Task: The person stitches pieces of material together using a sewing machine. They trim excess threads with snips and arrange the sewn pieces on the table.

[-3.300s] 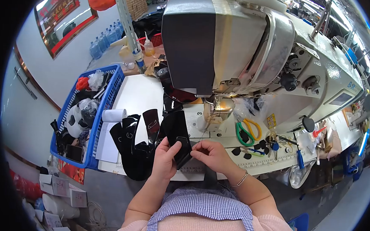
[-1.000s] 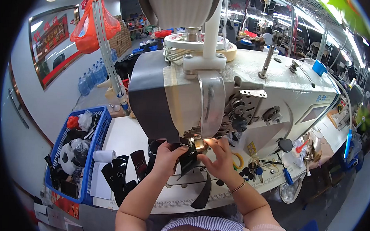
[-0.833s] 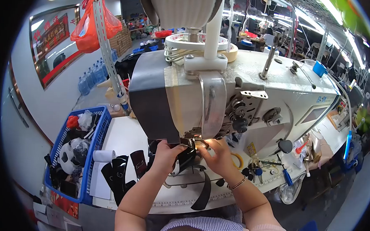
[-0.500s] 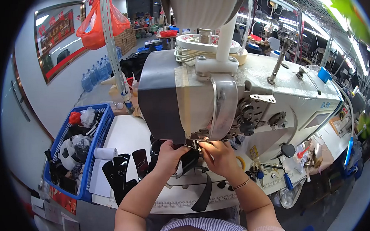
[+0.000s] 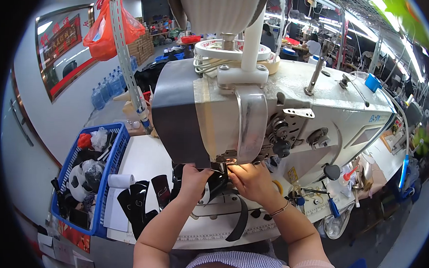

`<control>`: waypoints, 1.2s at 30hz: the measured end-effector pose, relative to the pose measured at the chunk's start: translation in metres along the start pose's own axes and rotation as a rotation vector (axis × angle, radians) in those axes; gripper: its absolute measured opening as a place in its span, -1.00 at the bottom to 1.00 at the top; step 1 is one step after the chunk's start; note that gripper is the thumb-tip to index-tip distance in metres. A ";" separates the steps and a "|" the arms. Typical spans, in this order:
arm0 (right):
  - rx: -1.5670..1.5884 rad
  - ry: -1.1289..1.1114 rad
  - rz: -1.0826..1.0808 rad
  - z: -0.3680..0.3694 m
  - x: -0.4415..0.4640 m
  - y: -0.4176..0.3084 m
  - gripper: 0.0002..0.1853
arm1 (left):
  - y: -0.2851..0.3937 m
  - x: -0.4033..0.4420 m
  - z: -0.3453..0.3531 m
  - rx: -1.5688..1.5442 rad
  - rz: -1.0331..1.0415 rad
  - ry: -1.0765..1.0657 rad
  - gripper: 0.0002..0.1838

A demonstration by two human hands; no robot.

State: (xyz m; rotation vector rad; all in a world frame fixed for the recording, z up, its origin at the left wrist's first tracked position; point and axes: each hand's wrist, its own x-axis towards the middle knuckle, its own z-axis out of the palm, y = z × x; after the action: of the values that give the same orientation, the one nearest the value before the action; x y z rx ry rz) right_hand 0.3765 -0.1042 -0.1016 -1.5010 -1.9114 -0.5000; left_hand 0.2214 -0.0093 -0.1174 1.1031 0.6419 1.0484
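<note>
An industrial sewing machine (image 5: 311, 109) fills the middle of the view. Under its head lies a black piece of material (image 5: 217, 181), its far part hidden by the machine and my fingers. My left hand (image 5: 196, 178) is closed on the left side of this piece, thumb pointing toward the needle area. On the opposite side my right hand (image 5: 253, 181) has its fingers bent together at the piece, close under the presser foot. A curved black strip (image 5: 240, 221) hangs down toward the table's front edge, between my forearms.
Flat black cut pieces (image 5: 137, 202) lie left of my left arm, near a white roll (image 5: 120, 180). A blue basket (image 5: 93, 231) full of odds and ends stands farther left. Right of the machine are a blue-handled tool (image 5: 334, 208) and small parts.
My left fingers have shifted slightly left, and more of the black piece shows between my hands. The black strip's lower end has swung a little to the right. The view has tilted slightly.
</note>
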 end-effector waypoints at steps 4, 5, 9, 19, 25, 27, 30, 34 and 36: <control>0.029 -0.002 0.016 0.003 -0.001 0.000 -0.76 | 0.003 -0.001 0.003 -0.054 0.005 0.004 -0.68; 0.029 -0.006 0.021 0.005 -0.002 0.000 -0.75 | 0.005 -0.002 0.004 -0.069 0.012 0.009 -0.68; 0.100 0.026 0.060 0.012 -0.006 -0.003 -0.74 | 0.003 0.002 -0.002 -0.018 -0.029 -0.037 -0.64; 0.122 0.199 0.141 0.028 -0.018 -0.023 -0.63 | -0.005 0.041 -0.017 0.101 0.071 -0.293 -0.54; 0.170 0.365 0.244 0.062 -0.045 -0.082 -0.36 | -0.009 0.003 -0.013 -0.139 -0.153 -0.098 -0.64; 0.019 0.269 0.261 0.044 -0.044 -0.069 -0.37 | 0.002 -0.013 -0.008 -0.180 -0.203 -0.130 -0.65; 0.007 0.200 0.107 -0.002 -0.037 -0.024 -0.49 | 0.008 -0.025 -0.015 -0.106 -0.233 -0.081 -0.62; -0.166 0.242 -0.016 -0.013 -0.021 0.024 -0.71 | 0.030 -0.006 -0.034 -0.035 0.206 -0.093 -0.40; -0.197 0.250 0.017 -0.011 -0.016 0.035 -0.76 | 0.041 -0.001 -0.039 0.262 0.165 -0.236 -0.42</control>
State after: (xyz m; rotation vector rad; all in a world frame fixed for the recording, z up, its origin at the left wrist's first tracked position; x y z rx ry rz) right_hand 0.4151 -0.1138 -0.1080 -1.4952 -1.6931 -0.8476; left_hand 0.1738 0.0084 -0.0932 1.5047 0.5138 0.9723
